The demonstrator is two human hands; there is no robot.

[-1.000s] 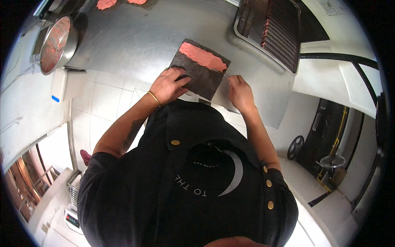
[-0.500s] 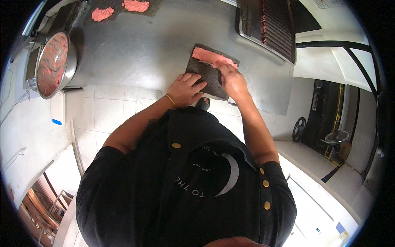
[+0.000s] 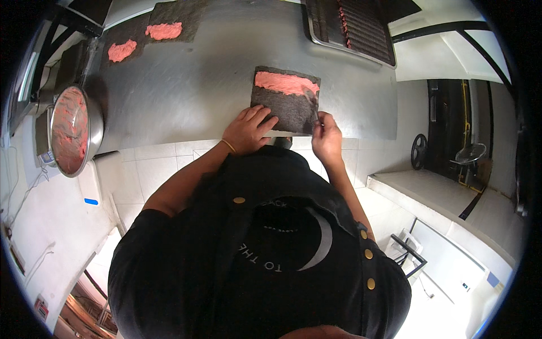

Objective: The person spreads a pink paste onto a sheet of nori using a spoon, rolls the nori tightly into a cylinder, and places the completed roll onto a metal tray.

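Observation:
A dark sheet of seaweed (image 3: 282, 114) lies near the front edge of the metal table. Across its far part runs a band of pink paste (image 3: 279, 82), spread nearly from side to side. My left hand (image 3: 249, 130) rests with fingers spread on the sheet's near left part. At the near right corner, my right hand (image 3: 327, 135) is closed round the handle of a spoon (image 3: 309, 96). The spoon's head touches the right end of the paste. Part of its handle is hidden in my fingers.
A steel bowl (image 3: 97, 133) smeared with pink paste stands at the left. Farther back left, two more seaweed sheets (image 3: 189, 20) carry lumps of pink paste (image 3: 122, 51). At the back right sits a metal tray (image 3: 361, 55) lined with rows of dark rolls.
My right hand has pulled back toward me and right, so the spoon shows. The paste band looks wider and more even. The left hand stays on the sheet; the whole view has shifted.

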